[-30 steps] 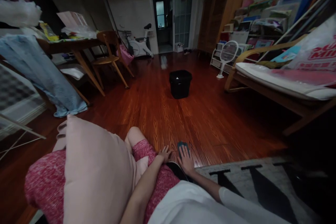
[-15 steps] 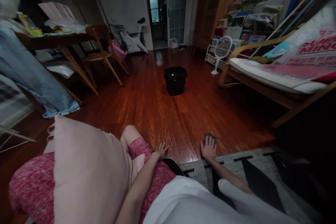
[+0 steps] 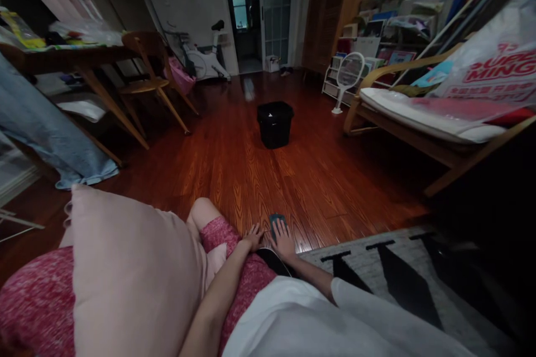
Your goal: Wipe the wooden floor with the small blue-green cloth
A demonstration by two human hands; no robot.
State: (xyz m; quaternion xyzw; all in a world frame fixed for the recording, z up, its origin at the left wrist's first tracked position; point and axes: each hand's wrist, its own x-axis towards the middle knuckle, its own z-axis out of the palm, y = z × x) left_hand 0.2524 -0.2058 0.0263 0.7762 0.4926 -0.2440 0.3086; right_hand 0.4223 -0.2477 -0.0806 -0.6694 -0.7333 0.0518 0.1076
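Note:
My right hand (image 3: 283,239) holds a small dark teal cloth (image 3: 276,216) pressed beneath its fingers against the reddish wooden floor (image 3: 234,173). The cloth's far end shows past the fingertips; the rest lies hidden under the hand. Just left of it, my left hand (image 3: 253,236) rests by my bent leg in pink shorts, fingers spread and nothing in them. Between my forearms and the floor, part of a black rounded object with a pale rim (image 3: 274,261) shows; I cannot tell what it is.
A black bin (image 3: 274,125) stands on the floor ahead. A pink cushion (image 3: 134,268) lies on my lap. At left are a table (image 3: 71,58) and a wooden chair (image 3: 146,86); at right, an armchair (image 3: 431,117) with bags. A grey patterned rug (image 3: 364,256) borders the floor.
My right hand has slid left across the floor with the cloth, from near the rug to close beside my left hand. My left hand stays by my leg. The view has shifted slightly.

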